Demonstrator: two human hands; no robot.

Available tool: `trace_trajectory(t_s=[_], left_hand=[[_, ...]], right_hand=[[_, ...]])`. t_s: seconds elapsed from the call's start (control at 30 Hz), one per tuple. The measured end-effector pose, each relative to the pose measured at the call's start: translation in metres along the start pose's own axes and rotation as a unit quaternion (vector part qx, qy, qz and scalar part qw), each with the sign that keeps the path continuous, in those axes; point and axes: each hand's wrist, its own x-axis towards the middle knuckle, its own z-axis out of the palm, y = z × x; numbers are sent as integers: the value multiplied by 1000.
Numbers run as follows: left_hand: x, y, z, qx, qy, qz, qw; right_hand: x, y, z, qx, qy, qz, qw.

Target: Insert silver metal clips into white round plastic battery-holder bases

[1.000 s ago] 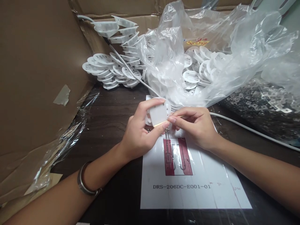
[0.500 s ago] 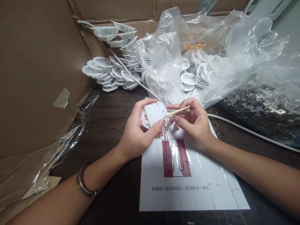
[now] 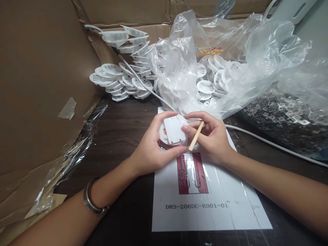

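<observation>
My left hand (image 3: 151,145) grips a round white plastic part (image 3: 174,129) by its left side, thumb along the lower edge and fingers over the top. Small metal tabs show at the edges of its raised square middle. On the part's right side, my right hand (image 3: 211,135) presses with its thumb and forefinger. A short flat wooden stick (image 3: 196,136) is also held in my right hand, slanting down to the left between the fingers. Beneath both hands lies a printed sheet (image 3: 189,218) with a red and white diagram. The underside of the plastic part is hidden.
Several similar white round parts (image 3: 110,70) are piled at the back left, more inside a clear plastic bag (image 3: 179,65). Many small metal pieces (image 3: 271,112) lie in a bag at right. A white cable (image 3: 276,147) crosses the dark table; cardboard (image 3: 43,68) walls the left.
The stick has swung from pointing at the part's face to slanting downward. My right thumb and forefinger have come onto the part, which has shifted slightly right and turned.
</observation>
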Motion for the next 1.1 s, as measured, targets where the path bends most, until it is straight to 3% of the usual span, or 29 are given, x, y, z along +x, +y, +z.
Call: trace_trajectory(t_s=[0.17, 0.33, 0.43, 0.67, 0.87, 0.97, 1.1], left_hand=[[1, 3, -2, 50, 33, -2, 998], [0, 4, -5, 4, 58, -64, 996], [-1, -1, -6, -4, 46, -95, 994], [0, -1, -5, 22, 102, -65, 992], [0, 2, -2, 6, 69, -47, 996], [3, 5, -6, 6, 126, -40, 991], [26, 13, -29, -7, 262, 10, 965]], right_hand=[[0, 1, -6, -40, 24, -26, 999], [-7, 2, -5, -89, -42, -143, 985], [-10, 3, -1, -142, -35, -190, 971], [-7, 3, -1, -68, 8, -96, 993], [-4, 1, 0, 8, 3, -29, 1000], [-3, 0, 1, -5, -2, -19, 1000], [-3, -1, 1, -15, -14, -8, 1000]])
